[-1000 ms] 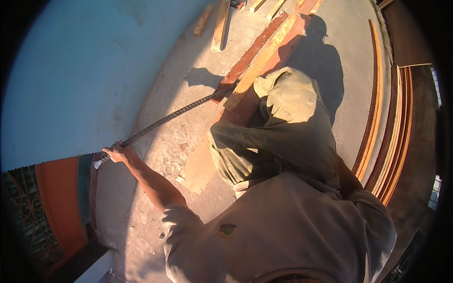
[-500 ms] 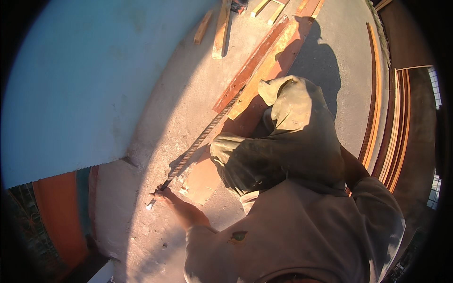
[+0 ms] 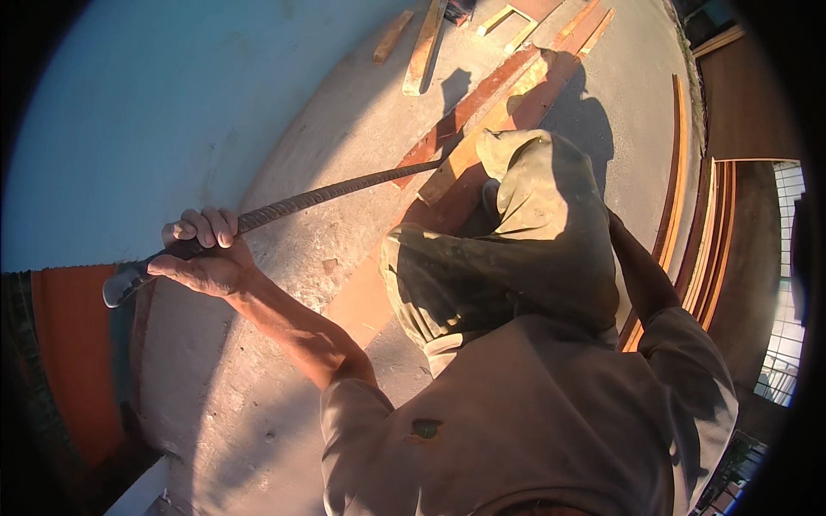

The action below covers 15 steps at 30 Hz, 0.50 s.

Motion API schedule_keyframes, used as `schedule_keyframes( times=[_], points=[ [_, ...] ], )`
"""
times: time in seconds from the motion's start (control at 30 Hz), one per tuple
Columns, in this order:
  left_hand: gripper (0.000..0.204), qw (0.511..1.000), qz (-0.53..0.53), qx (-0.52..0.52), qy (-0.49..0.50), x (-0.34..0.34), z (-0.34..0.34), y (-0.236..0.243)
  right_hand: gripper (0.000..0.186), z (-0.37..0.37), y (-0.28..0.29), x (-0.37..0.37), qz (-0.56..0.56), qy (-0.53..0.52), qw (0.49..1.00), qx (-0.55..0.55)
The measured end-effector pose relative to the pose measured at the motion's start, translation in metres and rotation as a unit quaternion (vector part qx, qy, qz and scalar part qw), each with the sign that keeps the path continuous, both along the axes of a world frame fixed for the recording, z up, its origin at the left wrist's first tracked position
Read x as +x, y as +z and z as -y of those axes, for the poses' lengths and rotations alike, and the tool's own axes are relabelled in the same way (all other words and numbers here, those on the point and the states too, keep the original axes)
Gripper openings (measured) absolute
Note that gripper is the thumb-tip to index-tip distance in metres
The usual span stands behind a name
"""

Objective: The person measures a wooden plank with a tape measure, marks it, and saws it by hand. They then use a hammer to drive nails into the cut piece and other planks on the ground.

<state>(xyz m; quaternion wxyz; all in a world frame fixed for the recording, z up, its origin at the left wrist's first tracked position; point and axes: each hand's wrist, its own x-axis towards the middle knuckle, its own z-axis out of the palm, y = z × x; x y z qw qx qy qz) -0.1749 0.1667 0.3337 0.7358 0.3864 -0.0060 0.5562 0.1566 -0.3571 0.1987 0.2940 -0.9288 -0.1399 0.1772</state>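
Observation:
My left hand [image 3: 209, 251], on the left, is closed around a long ribbed steel pry bar [image 3: 331, 193]. Its flattened, curved end sticks out past my palm. The bar slants up and away from the floor, and its far tip meets two boards, a reddish-brown plank [image 3: 419, 161] and a yellowish plank [image 3: 452, 172]. Whether the tip is wedged between them I cannot tell. My bent leg [image 3: 551, 189] in khaki trousers is beside the planks. My right forearm [image 3: 644, 268] reaches down behind that leg, which hides the right hand.
Loose timber pieces [image 3: 423, 53] and a small wooden frame [image 3: 508, 27] lie farther off on the concrete floor [image 3: 344, 155]. Long strips of wood [image 3: 674, 172] run along the right side. A blue surface [image 3: 155, 129] fills the upper left, with an orange panel [image 3: 77, 344] below it.
My left hand has lifted the bar's near end off the floor, up and to the left. The far tip stays at the planks. The right arm has hardly moved.

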Motion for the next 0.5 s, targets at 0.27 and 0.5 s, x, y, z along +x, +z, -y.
schedule_keyframes(
  times=[0.27,0.5],
  points=[
    [0.054,0.982,-0.021,0.111,-0.152,0.144,0.075,0.137,0.076,-0.236,0.098,0.015,0.134,0.438,0.889,-0.016],
    [0.05,0.993,-0.117,0.028,-0.016,0.222,0.108,0.169,0.044,-0.309,0.065,0.024,-0.088,0.35,0.932,0.027]
  ],
)
